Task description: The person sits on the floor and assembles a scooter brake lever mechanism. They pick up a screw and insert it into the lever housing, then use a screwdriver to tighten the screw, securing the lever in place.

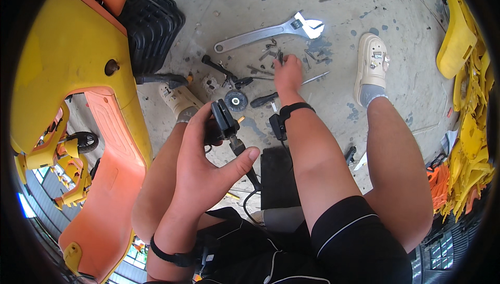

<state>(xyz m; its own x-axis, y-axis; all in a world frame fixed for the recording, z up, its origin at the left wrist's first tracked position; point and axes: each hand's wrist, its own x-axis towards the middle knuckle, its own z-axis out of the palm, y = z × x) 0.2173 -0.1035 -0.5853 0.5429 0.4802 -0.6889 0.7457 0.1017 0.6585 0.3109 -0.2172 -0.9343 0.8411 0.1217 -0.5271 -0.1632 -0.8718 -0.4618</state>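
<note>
My left hand (203,164) is closed around a black clamp-like part (224,119). A metal stem runs from it into a black cable (254,180). Over the concrete floor my right hand (289,74) reaches down, fingertips pinched among small dark bolts and metal bits (269,53); what they grip is too small to make out. Just beyond lies a large silver adjustable wrench (265,35). A screwdriver (265,99) rests partly behind my right wrist. Left of it are a round black disc (236,101) and a dark hand tool (219,68).
A yellow and orange ride-on body (67,49) with a black ribbed part (153,31) stands on the left. Yellow plastic parts (471,133) are piled along the right. Beige clogs (372,60) flank the tools, and a black slab (281,174) lies between my legs.
</note>
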